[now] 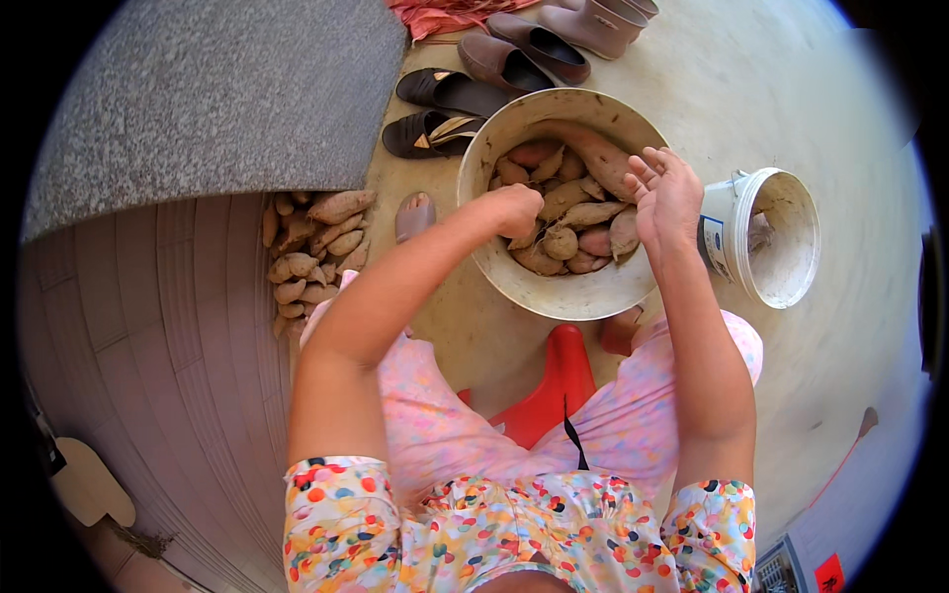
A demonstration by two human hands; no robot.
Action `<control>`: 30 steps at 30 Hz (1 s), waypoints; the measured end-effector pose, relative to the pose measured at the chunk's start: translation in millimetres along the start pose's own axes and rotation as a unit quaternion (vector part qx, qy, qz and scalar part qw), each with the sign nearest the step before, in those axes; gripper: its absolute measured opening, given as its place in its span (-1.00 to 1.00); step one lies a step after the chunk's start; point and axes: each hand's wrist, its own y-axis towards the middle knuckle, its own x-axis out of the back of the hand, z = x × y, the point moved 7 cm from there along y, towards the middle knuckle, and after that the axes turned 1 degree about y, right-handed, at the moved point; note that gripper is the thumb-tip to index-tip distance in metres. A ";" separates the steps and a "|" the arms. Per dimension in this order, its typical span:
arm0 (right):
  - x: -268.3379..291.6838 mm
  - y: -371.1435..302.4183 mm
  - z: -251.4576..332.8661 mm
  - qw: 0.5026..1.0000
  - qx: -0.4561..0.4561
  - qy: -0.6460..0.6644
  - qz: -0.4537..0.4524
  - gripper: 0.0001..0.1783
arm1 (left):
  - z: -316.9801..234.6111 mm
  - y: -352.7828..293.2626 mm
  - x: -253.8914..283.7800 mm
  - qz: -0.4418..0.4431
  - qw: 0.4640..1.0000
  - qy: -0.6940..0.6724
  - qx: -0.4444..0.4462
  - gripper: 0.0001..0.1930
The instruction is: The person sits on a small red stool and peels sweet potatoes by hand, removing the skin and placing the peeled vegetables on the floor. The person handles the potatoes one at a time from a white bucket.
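Note:
A wide cream tub (554,308) stands between my feet, with several dirt-covered sweet potatoes (593,213) in it. A large one rests along the far right inner wall. My left hand (515,211) is over the left part of the tub, its fingers curled closed; whatever they may hold is hidden. At the right side of the tub, my right hand (667,196) is raised with the palm partly turned up. Its fingers are loosely bent and apart, and nothing shows in them.
A white bucket (743,237) with something pale inside stands right of the tub. More sweet potatoes (316,242) are heaped at the left by a tiled wall, below a grey stone slab (217,109). Dark slippers (430,133), brown shoes (504,61) and boots (596,25) lie beyond. I sit on a red seat (554,390).

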 end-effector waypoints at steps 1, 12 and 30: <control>4.9 1.1 2.5 1.000 -0.002 0.010 -0.010 -0.63 | 8.0 19.6 -12.6 -0.015 1.000 -0.010 0.020 -0.78; 31.0 -0.6 25.6 0.995 -0.015 0.093 -0.044 -0.65 | 26.5 100.1 -67.7 -0.096 0.917 -0.313 0.229 -0.39; 20.3 6.3 -16.1 0.995 -0.061 -0.073 0.028 -0.70 | -40.6 -43.2 9.0 -0.046 0.821 -0.558 0.113 -0.68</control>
